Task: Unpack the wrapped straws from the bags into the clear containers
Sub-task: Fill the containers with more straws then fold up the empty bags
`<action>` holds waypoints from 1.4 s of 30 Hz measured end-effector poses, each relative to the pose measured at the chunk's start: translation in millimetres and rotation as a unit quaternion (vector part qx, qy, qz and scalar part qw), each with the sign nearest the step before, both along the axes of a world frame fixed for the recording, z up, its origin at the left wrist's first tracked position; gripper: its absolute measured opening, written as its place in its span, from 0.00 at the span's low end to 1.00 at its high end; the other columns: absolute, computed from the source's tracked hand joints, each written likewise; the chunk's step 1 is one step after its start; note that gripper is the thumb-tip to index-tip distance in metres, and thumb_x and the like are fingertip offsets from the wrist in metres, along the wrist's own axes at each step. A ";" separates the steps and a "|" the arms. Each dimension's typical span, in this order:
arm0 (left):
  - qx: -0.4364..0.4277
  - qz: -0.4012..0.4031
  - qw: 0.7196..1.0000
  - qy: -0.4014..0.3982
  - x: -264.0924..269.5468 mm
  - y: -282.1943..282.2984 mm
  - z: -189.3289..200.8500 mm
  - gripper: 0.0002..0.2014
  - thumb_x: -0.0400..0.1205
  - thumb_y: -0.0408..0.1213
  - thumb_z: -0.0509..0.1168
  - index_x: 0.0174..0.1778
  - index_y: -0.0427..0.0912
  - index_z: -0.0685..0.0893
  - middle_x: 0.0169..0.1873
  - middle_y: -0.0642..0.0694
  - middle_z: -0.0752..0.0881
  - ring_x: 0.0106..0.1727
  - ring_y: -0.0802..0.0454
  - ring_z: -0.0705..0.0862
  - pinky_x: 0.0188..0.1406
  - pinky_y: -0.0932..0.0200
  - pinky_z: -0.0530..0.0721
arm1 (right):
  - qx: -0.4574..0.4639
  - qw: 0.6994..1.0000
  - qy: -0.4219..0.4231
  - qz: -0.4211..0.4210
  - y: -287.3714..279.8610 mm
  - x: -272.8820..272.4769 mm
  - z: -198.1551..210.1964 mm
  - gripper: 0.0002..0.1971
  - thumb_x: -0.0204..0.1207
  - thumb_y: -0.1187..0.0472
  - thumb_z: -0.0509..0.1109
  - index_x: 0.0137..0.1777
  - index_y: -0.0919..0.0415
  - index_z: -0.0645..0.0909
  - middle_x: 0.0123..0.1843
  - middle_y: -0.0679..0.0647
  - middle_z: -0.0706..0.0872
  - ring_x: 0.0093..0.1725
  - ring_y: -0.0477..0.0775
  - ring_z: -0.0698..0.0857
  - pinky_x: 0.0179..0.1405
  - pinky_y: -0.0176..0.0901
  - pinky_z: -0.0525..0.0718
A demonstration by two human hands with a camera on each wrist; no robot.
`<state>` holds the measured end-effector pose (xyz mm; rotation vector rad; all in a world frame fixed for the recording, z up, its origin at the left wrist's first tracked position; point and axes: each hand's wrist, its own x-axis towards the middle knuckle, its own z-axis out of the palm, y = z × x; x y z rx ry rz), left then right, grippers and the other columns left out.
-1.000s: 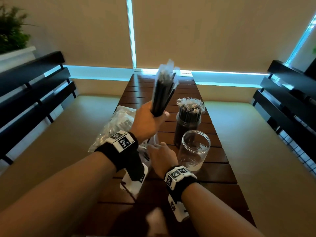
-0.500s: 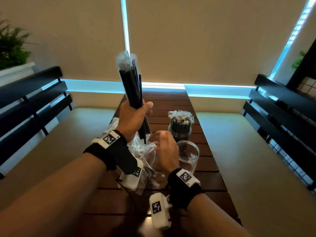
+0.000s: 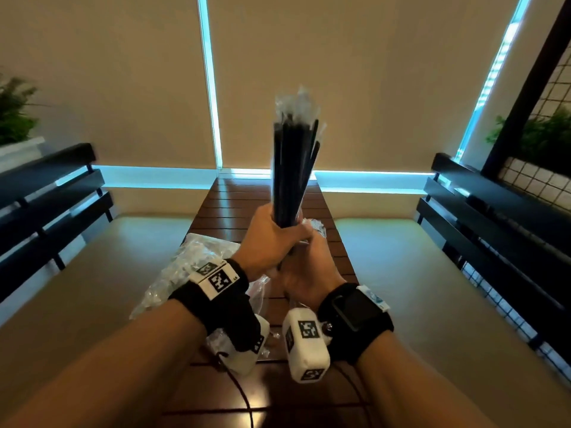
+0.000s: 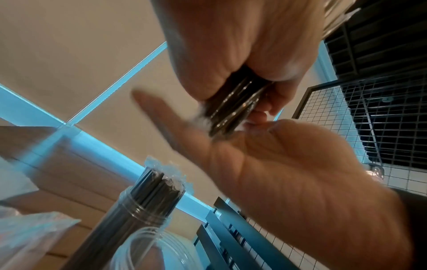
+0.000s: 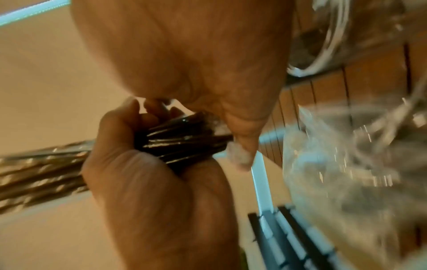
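A bundle of black wrapped straws (image 3: 290, 168) stands upright above the table. My left hand (image 3: 272, 239) grips it round its lower part. My right hand (image 3: 309, 267) lies just below, its palm flat against the bundle's bottom ends (image 4: 233, 111), with the fingers straight. In the left wrist view a clear container packed with straws (image 4: 150, 197) stands below, and an empty clear container (image 4: 148, 250) sits in front of it. Both are hidden behind my hands in the head view. The crumpled clear bags (image 3: 191, 267) lie on the table under my left wrist.
The slatted wooden table (image 3: 234, 205) runs away from me between two cushioned benches with dark backs (image 3: 46, 186) (image 3: 494, 211). Potted plants stand at the far left (image 3: 12, 118) and behind a wire grid at the right (image 3: 540, 134).
My left hand has carried the bundle from the left to the middle, still upright. My right hand has risen from beside the bag and now lies under the bundle's ends.
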<state>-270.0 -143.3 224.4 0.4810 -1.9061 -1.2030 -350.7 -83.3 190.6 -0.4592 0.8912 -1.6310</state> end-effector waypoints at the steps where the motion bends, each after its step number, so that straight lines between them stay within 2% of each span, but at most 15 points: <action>1: -0.004 0.003 1.000 -0.011 -0.3 -2.8 -4.3 0.11 0.76 0.30 0.73 0.35 0.30 0.77 0.28 0.40 0.77 0.30 0.50 0.78 0.32 0.61 0.81 | 0.012 0.998 0.052 -0.018 3.7 -2.0 5.0 0.33 0.86 0.34 0.48 0.73 0.58 0.80 0.61 0.58 0.87 0.56 0.53 0.88 0.56 0.49 0.83; 5: -0.028 0.044 0.995 -0.081 1.2 -19.6 -24.4 0.11 0.71 0.34 0.73 0.28 0.42 0.77 0.22 0.51 0.77 0.27 0.50 0.77 0.30 0.43 0.81 | -0.082 0.927 0.269 -0.248 19.2 -18.5 40.7 0.33 0.82 0.32 0.52 0.83 0.47 0.64 0.81 0.52 0.71 0.77 0.50 0.73 0.78 0.51 0.70; 8: -0.059 0.053 0.988 -0.133 -2.1 -22.8 -39.1 0.16 0.67 0.32 0.73 0.22 0.53 0.73 0.19 0.58 0.73 0.23 0.58 0.70 0.28 0.56 0.70 | -0.218 0.770 0.460 -0.384 25.6 -26.8 91.8 0.24 0.86 0.43 0.54 0.80 0.47 0.70 0.79 0.44 0.74 0.76 0.41 0.74 0.75 0.43 0.74; 10: -0.063 0.047 0.985 -0.151 -6.1 -22.8 -41.0 0.17 0.67 0.32 0.73 0.23 0.53 0.72 0.19 0.57 0.73 0.23 0.59 0.69 0.28 0.59 0.70 | -0.207 0.668 0.592 -0.399 22.5 -30.5 115.8 0.20 0.88 0.48 0.52 0.71 0.51 0.79 0.72 0.50 0.82 0.71 0.48 0.79 0.72 0.48 0.76; 13: -0.057 0.039 0.984 -0.163 -14.4 -23.4 -36.6 0.12 0.67 0.37 0.74 0.27 0.45 0.75 0.22 0.50 0.77 0.25 0.52 0.75 0.27 0.51 0.77 | -0.047 0.571 0.779 -0.255 13.1 -19.4 119.3 0.24 0.83 0.41 0.44 0.47 0.50 0.81 0.49 0.51 0.88 0.49 0.57 0.83 0.51 0.50 0.79; 15: -0.053 0.044 0.985 -0.159 -17.3 -25.9 -37.3 0.10 0.65 0.40 0.72 0.28 0.43 0.76 0.22 0.47 0.79 0.25 0.47 0.78 0.31 0.40 0.83 | -0.060 0.611 0.759 -0.219 11.5 -17.8 106.4 0.25 0.82 0.40 0.51 0.61 0.52 0.85 0.58 0.52 0.89 0.57 0.55 0.85 0.56 0.48 0.81; 17: -0.043 0.068 0.987 -0.143 -17.5 -31.6 -40.0 0.09 0.65 0.39 0.71 0.25 0.47 0.75 0.20 0.53 0.77 0.25 0.48 0.77 0.32 0.38 0.84 | -0.166 0.723 0.625 -0.243 17.0 -26.3 95.1 0.30 0.79 0.40 0.64 0.79 0.50 0.71 0.72 0.53 0.81 0.69 0.50 0.81 0.66 0.46 0.80; 19: -0.028 0.073 0.989 -0.123 -21.4 -33.2 -38.6 0.09 0.64 0.40 0.71 0.25 0.49 0.76 0.21 0.54 0.78 0.26 0.48 0.79 0.34 0.37 0.86 | -0.178 0.823 0.483 -0.238 21.1 -37.8 80.1 0.44 0.69 0.39 0.75 0.83 0.43 0.58 0.75 0.53 0.78 0.71 0.50 0.80 0.68 0.47 0.80; 21: -0.049 0.046 0.992 -0.110 -30.4 -25.2 -33.2 0.07 0.66 0.41 0.72 0.35 0.50 0.81 0.28 0.54 0.85 0.32 0.52 0.85 0.37 0.38 0.88 | -0.143 0.867 0.436 -0.194 17.0 -36.5 63.3 0.41 0.64 0.47 0.83 0.77 0.51 0.69 0.65 0.55 0.86 0.62 0.51 0.87 0.62 0.50 0.85; 24: -0.081 -0.024 0.992 -0.097 -51.1 -8.6 -30.9 0.04 0.67 0.40 0.70 0.34 0.47 0.81 0.28 0.55 0.87 0.33 0.61 0.84 0.34 0.52 0.83 | -0.093 0.861 0.410 -0.286 7.1 -32.2 53.2 0.10 0.69 0.59 0.82 0.43 0.59 0.84 0.36 0.54 0.90 0.39 0.54 0.90 0.48 0.57 0.90; 27: -0.105 -0.083 0.969 -0.210 -56.2 -12.2 -37.3 0.19 0.64 0.49 0.78 0.46 0.49 0.82 0.39 0.57 0.88 0.41 0.59 0.86 0.44 0.52 0.85 | -0.077 0.873 0.322 -0.358 5.5 -48.8 52.6 0.11 0.74 0.62 0.78 0.34 0.54 0.79 0.23 0.47 0.82 0.28 0.51 0.84 0.35 0.49 0.86; 32: -0.146 -0.084 0.875 -0.454 -38.5 -43.6 -95.0 0.58 0.59 0.65 0.79 0.82 0.50 0.60 0.73 0.47 0.70 0.74 0.46 0.72 0.74 0.44 0.75 | -0.033 0.843 0.365 -0.393 -4.5 -71.2 27.5 0.10 0.72 0.57 0.77 0.34 0.53 0.79 0.27 0.52 0.84 0.30 0.55 0.85 0.37 0.56 0.89; 36: -0.127 -0.063 0.875 -0.462 -35.9 -34.0 -122.4 0.50 0.67 0.64 0.75 0.82 0.55 0.60 0.75 0.48 0.71 0.74 0.45 0.75 0.72 0.50 0.74 | 0.054 0.840 0.404 -0.359 -19.3 -75.8 -19.4 0.12 0.71 0.49 0.76 0.35 0.55 0.82 0.33 0.52 0.88 0.37 0.55 0.89 0.46 0.60 0.89; 39: -0.138 -0.037 0.890 -0.432 -40.8 -31.3 -130.0 0.44 0.63 0.70 0.75 0.74 0.58 0.70 0.67 0.55 0.79 0.61 0.56 0.80 0.54 0.60 0.75 | 0.105 0.826 0.455 -0.317 -18.9 -75.2 -58.3 0.11 0.72 0.46 0.76 0.43 0.53 0.85 0.41 0.49 0.90 0.47 0.53 0.89 0.54 0.52 0.88; 42: -0.155 -0.017 0.888 -0.432 -43.6 -33.9 -135.3 0.44 0.58 0.70 0.71 0.70 0.61 0.72 0.62 0.58 0.81 0.58 0.56 0.82 0.54 0.55 0.81 | 0.134 0.798 0.507 -0.297 -12.7 -73.4 -91.3 0.12 0.73 0.45 0.76 0.48 0.52 0.86 0.45 0.48 0.89 0.53 0.54 0.87 0.57 0.49 0.85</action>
